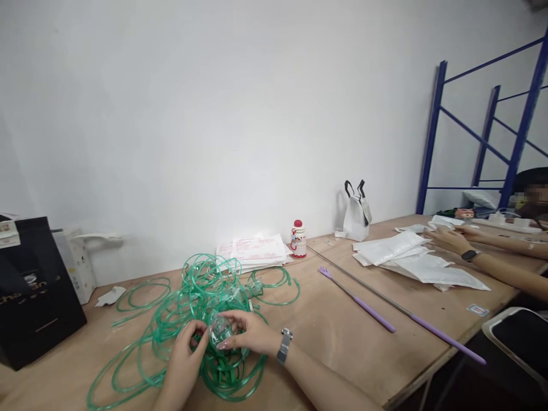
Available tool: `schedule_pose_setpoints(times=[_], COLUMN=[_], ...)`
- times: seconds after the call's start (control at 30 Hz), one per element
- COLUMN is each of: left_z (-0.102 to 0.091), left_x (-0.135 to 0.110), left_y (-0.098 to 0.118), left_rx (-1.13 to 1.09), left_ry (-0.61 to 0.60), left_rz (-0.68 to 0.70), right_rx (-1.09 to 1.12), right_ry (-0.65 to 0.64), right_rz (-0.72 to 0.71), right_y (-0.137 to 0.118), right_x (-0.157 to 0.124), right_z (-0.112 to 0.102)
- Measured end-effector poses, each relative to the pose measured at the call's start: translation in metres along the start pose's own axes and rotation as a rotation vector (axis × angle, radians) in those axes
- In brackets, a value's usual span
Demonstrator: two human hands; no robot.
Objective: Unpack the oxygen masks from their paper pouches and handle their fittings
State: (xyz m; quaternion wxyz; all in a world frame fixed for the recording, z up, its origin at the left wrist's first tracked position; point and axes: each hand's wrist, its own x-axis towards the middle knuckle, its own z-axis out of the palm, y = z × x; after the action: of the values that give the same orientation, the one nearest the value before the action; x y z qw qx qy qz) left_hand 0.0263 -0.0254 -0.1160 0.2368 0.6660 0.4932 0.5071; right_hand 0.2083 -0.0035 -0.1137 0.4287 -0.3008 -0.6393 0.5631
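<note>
A tangled heap of green plastic tubing [201, 297] lies on the wooden table [334, 319] in front of me. Over the near side of the heap, my left hand [186, 357] and my right hand [248, 331] both pinch a small clear plastic mask piece [220, 330] attached to the tubing. The fingers of both hands are curled around it. A metal watch [283, 346] is on my right wrist.
A black box [34, 291] stands at the left, a white carton [79, 260] behind it. Printed sheets [252, 251], a small red-capped bottle [298, 238] and a white bag [357, 214] sit by the wall. A purple stick [355, 299] lies mid-table. Another person's hands [449, 240] handle white pouches [411, 260] at right. Blue shelving [483, 137] stands behind.
</note>
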Motion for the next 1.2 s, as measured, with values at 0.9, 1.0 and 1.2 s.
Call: schedule_pose_setpoints(times=[0.9, 1.0, 1.2], left_z=[0.009, 0.011, 0.013], left_x=[-0.008, -0.009, -0.009], left_y=[0.014, 0.012, 0.007], left_rx=[-0.185, -0.170, -0.117], left_ry=[-0.214, -0.197, -0.191], left_rz=[-0.048, -0.040, -0.025], right_rx=[0.204, 0.164, 0.027], right_ry=[0.081, -0.015, -0.055], right_rz=[-0.077, -0.053, -0.075], right_y=[-0.016, -0.019, -0.013], right_x=[-0.004, -0.007, -0.008], right_z=[-0.003, -0.002, 0.001])
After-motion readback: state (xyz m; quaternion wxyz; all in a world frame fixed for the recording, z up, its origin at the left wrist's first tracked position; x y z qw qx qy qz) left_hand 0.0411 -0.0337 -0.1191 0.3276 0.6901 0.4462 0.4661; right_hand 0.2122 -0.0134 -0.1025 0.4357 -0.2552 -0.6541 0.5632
